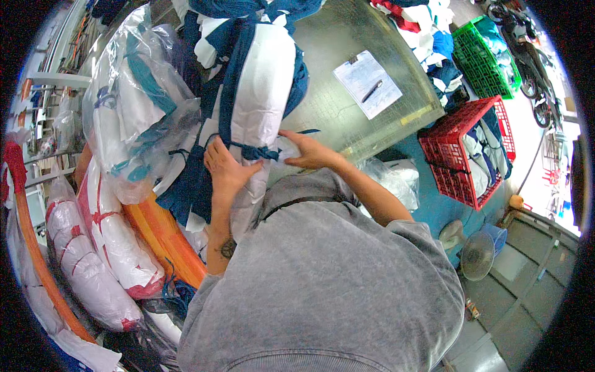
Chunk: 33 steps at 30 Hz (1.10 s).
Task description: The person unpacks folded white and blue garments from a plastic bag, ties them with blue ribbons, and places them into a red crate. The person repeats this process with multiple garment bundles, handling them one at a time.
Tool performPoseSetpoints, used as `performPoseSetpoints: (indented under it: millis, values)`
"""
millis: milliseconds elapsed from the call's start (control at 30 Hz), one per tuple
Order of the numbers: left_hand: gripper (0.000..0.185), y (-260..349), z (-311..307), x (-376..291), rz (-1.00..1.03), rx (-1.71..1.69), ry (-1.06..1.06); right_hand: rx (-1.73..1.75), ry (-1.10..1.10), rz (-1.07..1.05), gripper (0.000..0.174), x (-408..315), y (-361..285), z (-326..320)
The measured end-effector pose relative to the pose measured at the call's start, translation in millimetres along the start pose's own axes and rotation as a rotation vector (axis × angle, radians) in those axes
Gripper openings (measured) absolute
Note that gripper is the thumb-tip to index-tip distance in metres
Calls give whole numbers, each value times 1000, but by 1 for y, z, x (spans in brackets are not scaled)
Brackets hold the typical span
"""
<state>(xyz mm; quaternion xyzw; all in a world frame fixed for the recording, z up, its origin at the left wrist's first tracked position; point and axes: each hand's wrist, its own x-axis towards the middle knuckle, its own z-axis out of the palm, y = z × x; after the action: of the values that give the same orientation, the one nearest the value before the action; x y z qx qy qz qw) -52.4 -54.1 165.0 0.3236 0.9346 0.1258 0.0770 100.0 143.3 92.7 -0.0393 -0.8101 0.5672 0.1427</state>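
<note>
A long bundle of navy fabric and white paper (265, 79) lies in front of me, reaching back towards my waist. Around its middle runs a navy fabric strip, knotted (255, 152) on top. My left hand (228, 162) grips the bundle's left side at the strip, its thumb stretched towards the knot. On the other side, my right hand (311, 151) is spread just right of the knot, finger and thumb apart. Pale material shows between them; whether the fingertips touch the bundle is unclear. A loose strip end (309, 131) sticks out beyond my right fingers.
Right of the bundle, a clipboard with written sheets (362, 76) and a pen (372, 91) lie on a greenish tabletop (320, 46). Red (446, 153) and green crates (483, 60) hold fabric. Plastic-wrapped rolls (93, 260) and a large bag (135, 93) crowd the left.
</note>
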Motion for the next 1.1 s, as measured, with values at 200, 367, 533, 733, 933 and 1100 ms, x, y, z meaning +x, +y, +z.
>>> performPoseSetpoints:
  millis: [200, 367, 533, 733, 933, 1100]
  values:
    - [111, -17, -33, 28, 44, -227, -49, -217, -253, 303, 53, 10, 43, 44]
    - [118, -32, -72, 42, -14, -337, -115, 477, -164, 413, 28, -28, -21, -16]
    - [119, -46, -68, 63, -29, -344, -139, 195, 206, 513, 29, -31, -86, -16]
    - [106, -60, -47, 80, -41, -433, -162, -318, 152, -141, 41, -28, -144, 75]
    - [106, -67, -52, 81, -21, -578, -185, -273, -9, -243, 28, -24, -156, 112]
    - [102, -78, -51, 84, -25, -713, -246, 217, 273, 107, 21, -20, -131, 114]
